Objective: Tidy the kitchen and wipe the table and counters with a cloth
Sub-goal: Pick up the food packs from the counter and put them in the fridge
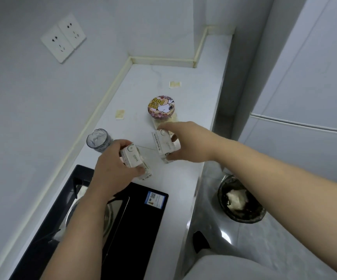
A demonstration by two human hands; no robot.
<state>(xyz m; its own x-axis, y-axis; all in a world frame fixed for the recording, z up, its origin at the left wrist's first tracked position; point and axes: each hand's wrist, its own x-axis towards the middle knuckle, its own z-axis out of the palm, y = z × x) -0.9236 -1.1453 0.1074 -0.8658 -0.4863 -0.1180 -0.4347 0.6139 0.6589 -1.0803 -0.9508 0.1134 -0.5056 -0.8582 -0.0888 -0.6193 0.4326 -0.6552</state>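
Note:
Two small white cartons stand on the white counter (pixel 175 73). My left hand (pixel 115 162) grips the nearer carton (pixel 136 160) from above, fingers curled round its sides. My right hand (pixel 185 142) grips the farther carton (pixel 164 143), thumb on its right side and fingers over its top. Just behind that carton stands a jar with a colourful cartoon-dog lid (pixel 161 107). A dark glass tumbler (pixel 98 140) stands left of my left hand. No cloth is in view.
A black cooktop (pixel 143 219) with a metal pot under my left forearm fills the near counter. Two yellowed sticker patches (pixel 175 84) mark the counter. A black waste bin (pixel 242 201) sits on the floor at right, beside a white fridge (pixel 305 98). Wall sockets (pixel 63 38) sit upper left.

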